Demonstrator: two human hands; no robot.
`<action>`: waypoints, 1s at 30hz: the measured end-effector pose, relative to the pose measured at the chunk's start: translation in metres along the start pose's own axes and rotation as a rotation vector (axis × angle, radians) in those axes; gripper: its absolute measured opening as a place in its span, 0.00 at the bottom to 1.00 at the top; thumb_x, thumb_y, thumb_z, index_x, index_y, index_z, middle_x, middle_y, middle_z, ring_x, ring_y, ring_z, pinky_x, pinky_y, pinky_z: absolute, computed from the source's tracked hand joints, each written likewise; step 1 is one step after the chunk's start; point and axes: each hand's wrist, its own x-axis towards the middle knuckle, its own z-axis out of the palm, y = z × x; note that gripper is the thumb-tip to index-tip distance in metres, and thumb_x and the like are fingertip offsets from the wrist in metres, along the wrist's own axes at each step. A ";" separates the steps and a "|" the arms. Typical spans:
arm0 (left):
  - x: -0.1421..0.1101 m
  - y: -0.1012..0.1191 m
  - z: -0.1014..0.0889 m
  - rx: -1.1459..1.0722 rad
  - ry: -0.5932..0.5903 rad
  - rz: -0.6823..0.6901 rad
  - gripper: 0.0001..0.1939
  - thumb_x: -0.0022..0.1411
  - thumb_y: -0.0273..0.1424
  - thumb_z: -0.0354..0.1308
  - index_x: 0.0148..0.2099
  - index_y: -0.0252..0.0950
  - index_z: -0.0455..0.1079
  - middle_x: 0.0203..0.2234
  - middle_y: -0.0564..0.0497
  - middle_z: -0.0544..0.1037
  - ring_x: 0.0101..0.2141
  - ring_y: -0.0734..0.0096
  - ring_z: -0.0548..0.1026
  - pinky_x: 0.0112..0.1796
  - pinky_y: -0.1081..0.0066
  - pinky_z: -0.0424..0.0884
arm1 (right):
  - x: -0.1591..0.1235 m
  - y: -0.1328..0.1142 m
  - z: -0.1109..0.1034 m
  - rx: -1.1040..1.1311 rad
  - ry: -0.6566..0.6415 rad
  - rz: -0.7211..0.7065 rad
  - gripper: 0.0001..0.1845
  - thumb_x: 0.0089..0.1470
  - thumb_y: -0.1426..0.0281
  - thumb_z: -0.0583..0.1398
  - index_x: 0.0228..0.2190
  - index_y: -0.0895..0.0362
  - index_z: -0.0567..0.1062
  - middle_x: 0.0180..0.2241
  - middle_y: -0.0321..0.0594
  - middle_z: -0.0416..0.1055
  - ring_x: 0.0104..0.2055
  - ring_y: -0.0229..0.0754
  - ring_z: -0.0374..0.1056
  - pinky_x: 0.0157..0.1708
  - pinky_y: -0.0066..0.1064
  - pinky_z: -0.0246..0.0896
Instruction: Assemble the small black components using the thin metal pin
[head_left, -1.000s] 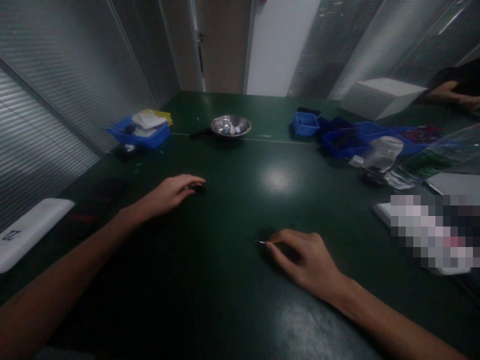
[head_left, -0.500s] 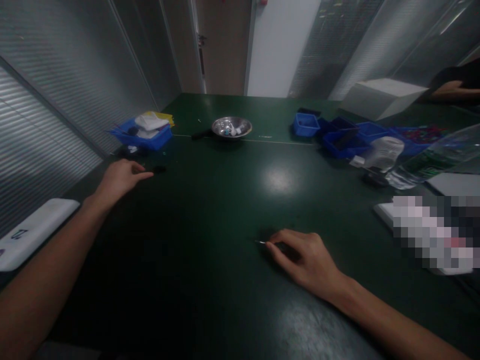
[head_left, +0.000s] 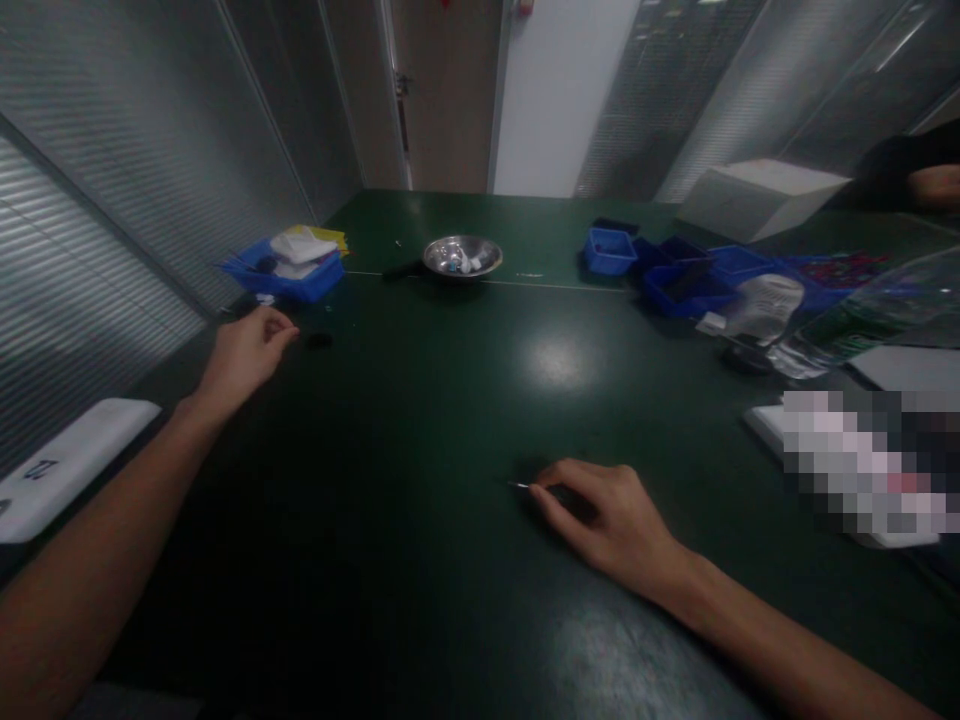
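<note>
My left hand (head_left: 246,352) is stretched out to the far left of the dark green table (head_left: 465,400), fingers curled together in a pinch. A small black object (head_left: 319,340) lies on the table just right of its fingertips, apart from them. Whether the pinch holds anything I cannot make out. My right hand (head_left: 600,515) rests near the table's middle, its fingers closed on a thin metal tool (head_left: 519,485) whose bright tip pokes out to the left.
A blue bin (head_left: 289,270) with white items stands beyond my left hand. A steel bowl (head_left: 462,256) sits at the back centre, several blue trays (head_left: 675,275) and a plastic bottle (head_left: 862,320) at the right. A white device (head_left: 67,465) lies at the left edge.
My left hand carried the small black object from the table's middle to the far left, set it down, then curled its fingers back. The right hand has stayed put.
</note>
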 end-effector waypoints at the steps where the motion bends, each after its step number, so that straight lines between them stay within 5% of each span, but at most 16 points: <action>1: -0.002 0.003 0.000 -0.049 0.014 0.000 0.16 0.70 0.38 0.57 0.52 0.32 0.72 0.40 0.50 0.79 0.38 0.68 0.75 0.40 0.71 0.68 | 0.000 0.000 0.000 0.000 -0.005 0.003 0.14 0.69 0.62 0.56 0.37 0.56 0.78 0.30 0.37 0.76 0.27 0.36 0.71 0.28 0.29 0.61; 30: -0.003 0.019 0.012 -0.126 -0.004 0.057 0.21 0.67 0.43 0.61 0.55 0.35 0.78 0.44 0.49 0.80 0.38 0.69 0.75 0.39 0.72 0.68 | 0.000 0.000 -0.001 -0.002 -0.012 0.010 0.14 0.70 0.62 0.56 0.38 0.55 0.78 0.31 0.38 0.77 0.28 0.36 0.72 0.29 0.28 0.63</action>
